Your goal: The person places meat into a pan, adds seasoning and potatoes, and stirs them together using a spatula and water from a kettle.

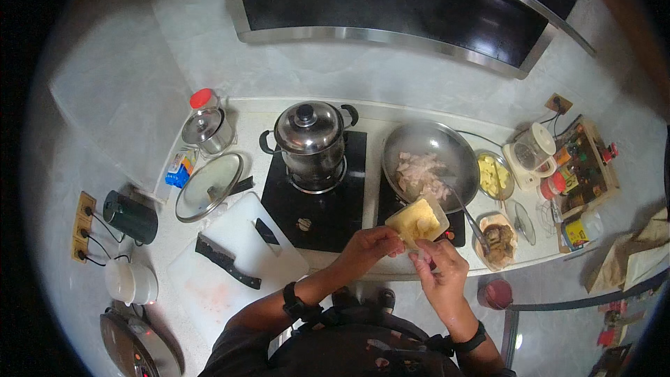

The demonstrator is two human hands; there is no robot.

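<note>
In the head view, a small pale container (419,220) with yellow granular contents is tilted in front of the wok. My left hand (381,243) grips its near left side with curled fingers. My right hand (439,267) has its fingertips at the near edge, pinching a small whitish piece that is too small to name. Behind the container, the steel wok (432,139) holds pale pink meat slices (419,173). A metal spatula (471,220) leans in the wok, its handle end over a bowl of brown food (497,243).
A lidded steel pot (309,141) stands on the left hob. Left of it are a glass lid (209,188) and a white cutting board (209,288) with a cleaver (225,262) and another knife (267,231). A bowl of yellow pieces (493,174) and a blender (531,154) stand right.
</note>
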